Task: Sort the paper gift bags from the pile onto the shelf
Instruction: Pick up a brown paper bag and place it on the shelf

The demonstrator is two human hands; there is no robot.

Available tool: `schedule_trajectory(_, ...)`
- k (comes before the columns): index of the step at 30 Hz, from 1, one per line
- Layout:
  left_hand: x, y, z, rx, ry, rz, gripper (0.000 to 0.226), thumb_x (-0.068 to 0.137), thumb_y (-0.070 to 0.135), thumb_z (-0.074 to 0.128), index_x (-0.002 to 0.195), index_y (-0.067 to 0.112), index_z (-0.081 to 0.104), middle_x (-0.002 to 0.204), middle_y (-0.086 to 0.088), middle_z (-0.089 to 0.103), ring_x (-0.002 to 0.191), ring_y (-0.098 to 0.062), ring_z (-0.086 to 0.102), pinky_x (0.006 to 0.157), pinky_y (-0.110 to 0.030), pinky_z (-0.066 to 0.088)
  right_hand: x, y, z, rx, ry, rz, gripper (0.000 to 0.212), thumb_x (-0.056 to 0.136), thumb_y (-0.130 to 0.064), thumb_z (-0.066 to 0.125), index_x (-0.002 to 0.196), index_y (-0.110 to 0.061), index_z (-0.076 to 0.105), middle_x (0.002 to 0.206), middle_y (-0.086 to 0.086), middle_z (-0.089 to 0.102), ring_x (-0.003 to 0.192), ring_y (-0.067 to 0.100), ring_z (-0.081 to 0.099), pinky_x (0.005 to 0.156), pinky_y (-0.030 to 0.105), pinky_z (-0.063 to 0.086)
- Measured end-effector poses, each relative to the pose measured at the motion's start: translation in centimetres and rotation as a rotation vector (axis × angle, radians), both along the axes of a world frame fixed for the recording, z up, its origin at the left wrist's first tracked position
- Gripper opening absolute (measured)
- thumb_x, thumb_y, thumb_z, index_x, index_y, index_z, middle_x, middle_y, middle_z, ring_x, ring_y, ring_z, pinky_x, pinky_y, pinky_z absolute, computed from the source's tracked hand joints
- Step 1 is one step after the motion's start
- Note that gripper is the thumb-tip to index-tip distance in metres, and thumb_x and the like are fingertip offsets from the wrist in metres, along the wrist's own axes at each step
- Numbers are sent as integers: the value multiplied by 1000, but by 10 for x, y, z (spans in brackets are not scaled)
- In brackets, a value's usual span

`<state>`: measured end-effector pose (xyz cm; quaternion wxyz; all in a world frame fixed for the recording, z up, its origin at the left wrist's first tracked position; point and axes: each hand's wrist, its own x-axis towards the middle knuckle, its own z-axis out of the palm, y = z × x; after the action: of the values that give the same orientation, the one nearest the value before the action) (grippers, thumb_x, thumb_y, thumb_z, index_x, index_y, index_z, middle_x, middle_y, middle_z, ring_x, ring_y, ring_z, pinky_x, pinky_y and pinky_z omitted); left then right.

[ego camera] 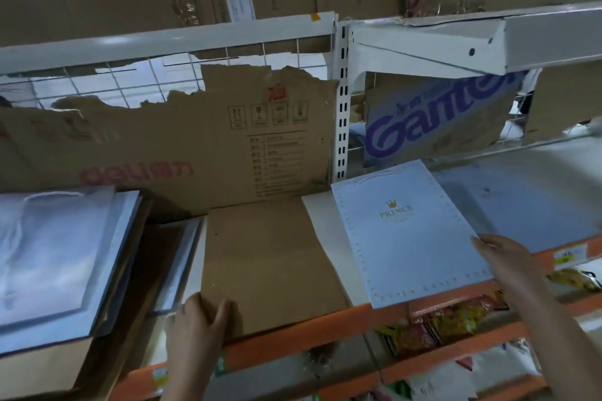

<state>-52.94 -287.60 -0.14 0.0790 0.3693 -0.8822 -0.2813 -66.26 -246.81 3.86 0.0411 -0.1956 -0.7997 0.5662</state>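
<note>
A flat white paper gift bag (404, 234) with a gold crown and the word PRINCE lies on the shelf (521, 205), its near corner over the orange front edge. My right hand (501, 257) touches its right edge with straight fingers. My left hand (198, 322) grips the near left edge of a brown cardboard sheet (270, 257) lying on the shelf beside the bag. At the left, a stack of flat white gift bags in clear wrap (55, 257) fills an open carton.
Torn cardboard (182, 137) lines the wire back grid. A white upright post (342, 101) divides the two shelf bays. A Gamtex carton piece (436, 120) leans behind the right bay. Colourful packets (436, 325) hang below the orange edge (325, 325).
</note>
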Motion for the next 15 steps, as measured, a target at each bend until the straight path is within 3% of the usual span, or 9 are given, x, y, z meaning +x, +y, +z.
schedule_trajectory(2,-2,0,-5,-125,-102,-3,55,82,45,63,121,7,56,123,-23,54,115,-40,47,96,-43,37,-6,2,3,39,-9,32,37,94,-22,52,125,-1,54,136,17,48,124,36,43,96,45,37)
schedule_trajectory(5,-5,2,-14,-256,-66,-46,50,78,47,60,109,8,65,111,-24,57,103,-45,53,85,-48,44,-21,14,0,46,14,28,35,93,-20,53,120,1,56,124,16,55,119,36,47,90,42,37)
schedule_trajectory(7,-11,9,-15,-346,-17,-32,44,76,42,63,105,9,67,110,-24,60,102,-46,53,82,-51,45,-30,28,-4,47,20,15,36,92,-24,54,120,-1,57,121,14,57,116,36,50,95,44,40)
schedule_trajectory(10,-28,34,0,-281,-3,7,50,77,35,70,122,15,61,128,-16,55,120,-40,43,95,-50,35,-47,57,-6,19,48,-26,34,91,-22,57,118,-2,59,123,17,58,104,29,53,92,44,42)
schedule_trajectory(12,-40,54,5,-302,-57,-42,49,84,41,61,129,25,54,135,-8,51,124,-33,39,100,-45,33,-62,83,-6,3,83,-61,32,90,-17,57,117,1,59,118,15,57,100,24,49,92,41,39)
schedule_trajectory(15,-53,84,3,-347,11,-143,37,86,38,60,121,27,61,126,-9,60,117,-35,49,95,-45,38,-84,126,-10,-13,111,-67,32,90,-15,57,117,2,58,118,18,58,101,23,49,90,37,37)
